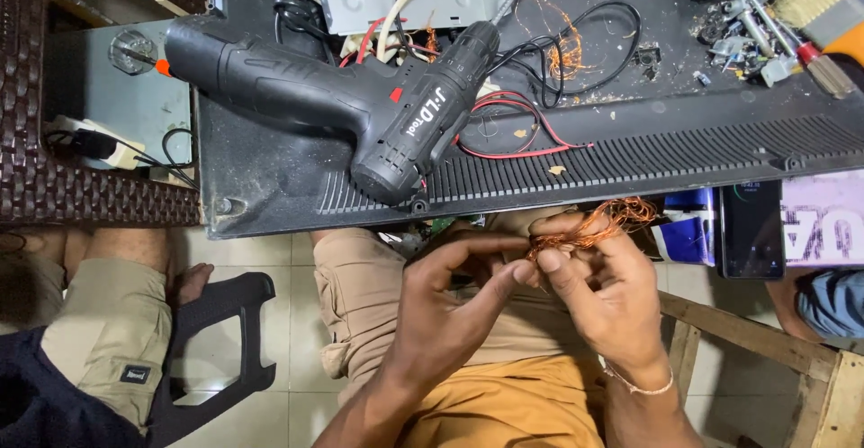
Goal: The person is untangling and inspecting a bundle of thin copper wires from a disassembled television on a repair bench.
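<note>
Clearly both hands pinch the tangled copper wire [589,225] just below the counter [270,187] edge: left hand [459,290] closed on one strand, right hand [598,277] gripping the bundle. Pulling hard could snap the thin strand or tighten the knots.

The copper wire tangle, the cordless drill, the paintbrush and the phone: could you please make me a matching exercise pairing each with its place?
Things:
1. copper wire tangle
2. cordless drill
3. paintbrush
4. phone

Places:
A. top right corner of the bench
B. lying on its side on the black panel
C. screen up, below the panel's right end
D. pinched between the left hand and the right hand

Pairs: 1-D, 2-B, 3-A, 4-C
</note>
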